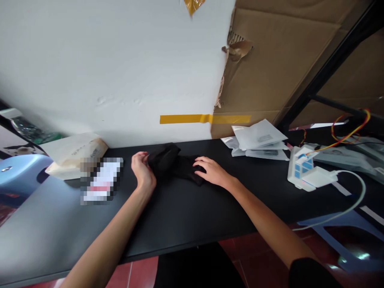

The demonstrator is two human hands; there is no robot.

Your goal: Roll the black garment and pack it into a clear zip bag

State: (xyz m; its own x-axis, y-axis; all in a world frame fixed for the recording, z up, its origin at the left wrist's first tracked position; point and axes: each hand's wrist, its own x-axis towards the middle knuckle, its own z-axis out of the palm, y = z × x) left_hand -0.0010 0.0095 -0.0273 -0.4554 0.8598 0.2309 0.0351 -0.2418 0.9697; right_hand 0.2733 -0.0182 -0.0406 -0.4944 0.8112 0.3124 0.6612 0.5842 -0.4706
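A crumpled piece of black cloth [168, 160] lies on the black table [168, 216], its left part bunched up and its right part flatter. At the bunched end, my left hand [143, 170] has its fingers curled in against the fabric and closed on it; some fingertips are hidden. My right hand [211, 170] rests over the right end with its fingers stretched out and a little apart, touching the cloth. Black fabric on a black surface makes the garment's exact kind hard to make out.
To the left are a blurred-out phone-like item [103, 180], a paper bag [75, 156], a bottle [27, 126] and a blue stool [24, 172]. Translucent packets [261, 140] lie at the back right, near a white power strip [303, 168] with cables. A white wall panel [135, 72] and cardboard [279, 60] stand behind.
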